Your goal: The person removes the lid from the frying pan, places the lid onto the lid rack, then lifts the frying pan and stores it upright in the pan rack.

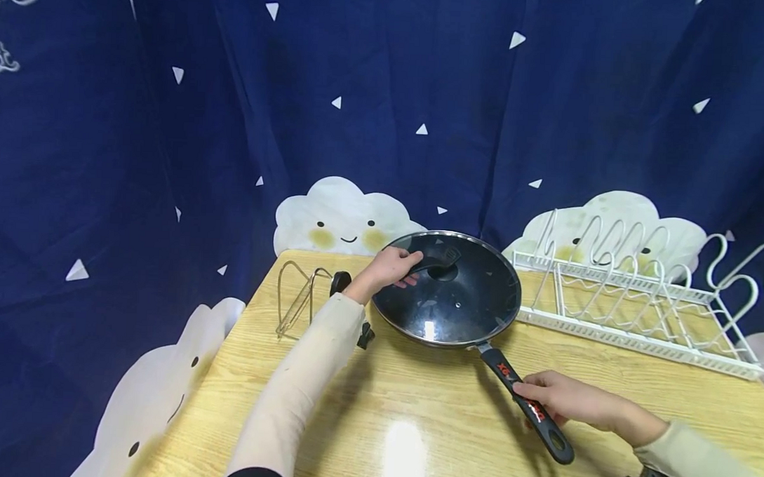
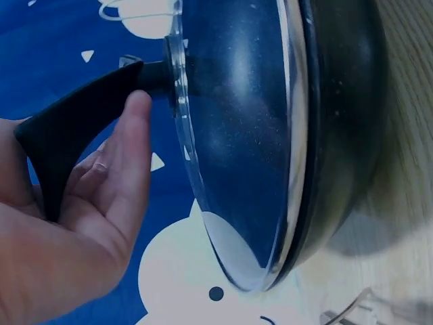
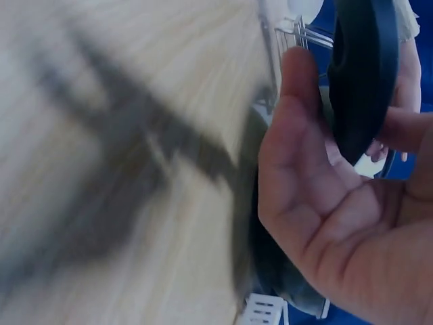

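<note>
"Starting with the head view, what do the hands hold?"

"The left hand (image 1: 392, 265) grips the curved black knob (image 2: 81, 106) of a glass lid (image 1: 433, 307), which sits on a pan (image 2: 352, 122). The right hand (image 1: 562, 398) holds the pan's long handle (image 1: 542, 419), thumb on top, at the near right."

"And where is the pan?"

"Over the far part of the table (image 1: 458, 423), between a small wire stand (image 1: 279, 301) on the left and a white rack (image 1: 637, 344) on the right. A blue curtain (image 1: 388, 63) hangs at the far side."

"What about the left wrist view?"

"Fingers curl round the knob. The lid's metal rim (image 2: 295, 135) lies along the pan's edge, with wood showing on the right."

"And the right wrist view?"

"The hand closes round the long handle from both sides. A blurred shadow (image 3: 115, 210) falls on the table to the left, and a bit of the white rack shows at the bottom. Whether the pan's base touches the wood, I cannot tell."
</note>
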A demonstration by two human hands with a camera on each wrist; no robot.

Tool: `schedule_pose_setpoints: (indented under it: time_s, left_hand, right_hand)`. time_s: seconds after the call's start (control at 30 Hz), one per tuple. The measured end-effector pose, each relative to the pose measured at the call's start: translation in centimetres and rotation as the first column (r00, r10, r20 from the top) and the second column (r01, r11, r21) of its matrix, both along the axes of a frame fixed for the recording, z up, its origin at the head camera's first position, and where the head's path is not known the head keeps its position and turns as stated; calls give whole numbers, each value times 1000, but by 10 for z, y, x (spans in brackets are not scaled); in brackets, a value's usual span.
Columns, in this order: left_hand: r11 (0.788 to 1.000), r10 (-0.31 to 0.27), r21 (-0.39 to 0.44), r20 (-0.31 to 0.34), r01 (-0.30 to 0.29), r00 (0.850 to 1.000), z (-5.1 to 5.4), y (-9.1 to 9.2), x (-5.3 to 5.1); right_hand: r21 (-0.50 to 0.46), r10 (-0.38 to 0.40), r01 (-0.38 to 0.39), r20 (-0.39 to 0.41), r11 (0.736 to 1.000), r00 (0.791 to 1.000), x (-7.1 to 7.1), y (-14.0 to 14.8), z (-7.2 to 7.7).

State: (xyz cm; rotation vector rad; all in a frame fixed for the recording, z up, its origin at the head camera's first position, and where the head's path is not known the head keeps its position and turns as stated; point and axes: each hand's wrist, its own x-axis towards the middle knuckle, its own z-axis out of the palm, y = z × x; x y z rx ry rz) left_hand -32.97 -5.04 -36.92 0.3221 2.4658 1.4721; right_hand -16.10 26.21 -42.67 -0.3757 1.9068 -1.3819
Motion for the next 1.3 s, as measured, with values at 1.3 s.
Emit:
schedule_pose_setpoints:
  time_s: [1.3]
  left_hand:
    - [954, -209, 292, 465, 75, 860, -4, 4, -21]
  right_hand:
    - [-242, -137, 168, 139, 956, 981, 16, -20, -20]
